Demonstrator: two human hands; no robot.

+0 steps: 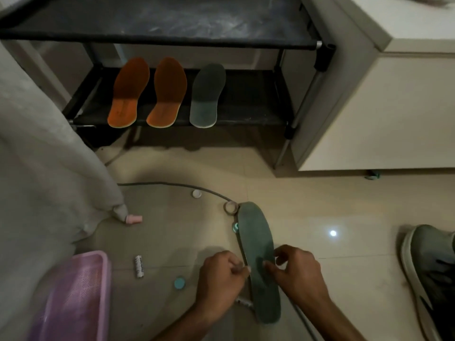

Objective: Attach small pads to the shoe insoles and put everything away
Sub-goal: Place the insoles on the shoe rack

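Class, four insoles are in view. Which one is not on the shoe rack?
The green insole on the floor between both hands; the two orange ones and the other green one lie on the rack's lower shelf.

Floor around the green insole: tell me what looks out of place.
Small items lie scattered on the floor tiles: a battery, a teal disc, a white cap, a tape roll and a pink piece. None is in the pink basket. A cable trails across.

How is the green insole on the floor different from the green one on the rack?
The floor insole lies on the tiles with both hands, left hand and right hand, touching it. The rack insole rests untouched on the lower shelf, beside two orange insoles. Both look dark green and similarly shaped.
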